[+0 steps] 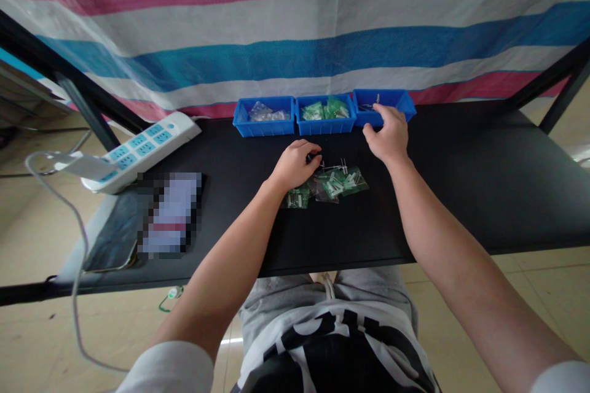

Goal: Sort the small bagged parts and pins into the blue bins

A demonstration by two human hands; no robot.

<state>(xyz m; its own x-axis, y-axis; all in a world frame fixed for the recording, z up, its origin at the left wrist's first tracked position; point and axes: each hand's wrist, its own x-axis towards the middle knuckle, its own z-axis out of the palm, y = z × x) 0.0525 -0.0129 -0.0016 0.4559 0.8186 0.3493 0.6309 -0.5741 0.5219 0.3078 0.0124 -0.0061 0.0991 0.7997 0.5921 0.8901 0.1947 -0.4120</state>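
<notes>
My left hand point(295, 164) rests on the black table point(461, 184), fingers curled in a pinch beside a small pile of clear and green bags of small parts point(338, 182); what it pinches is too small to name. My right hand point(388, 131) reaches forward over the front rim of the right-hand blue bin point(405, 101), fingers bent down at its edge; I cannot see anything in them. The middle blue bin point(325, 124) holds green bags. The left blue bin point(263, 126) holds clear bags.
A white power strip with blue sockets point(138, 148) lies at the left, its cable point(69, 209) looping off the table edge. A blurred flat object point(169, 215) lies on a dark mat point(113, 233). A striped tarp point(295, 31) hangs behind. Black frame bars point(560, 83) stand at both sides.
</notes>
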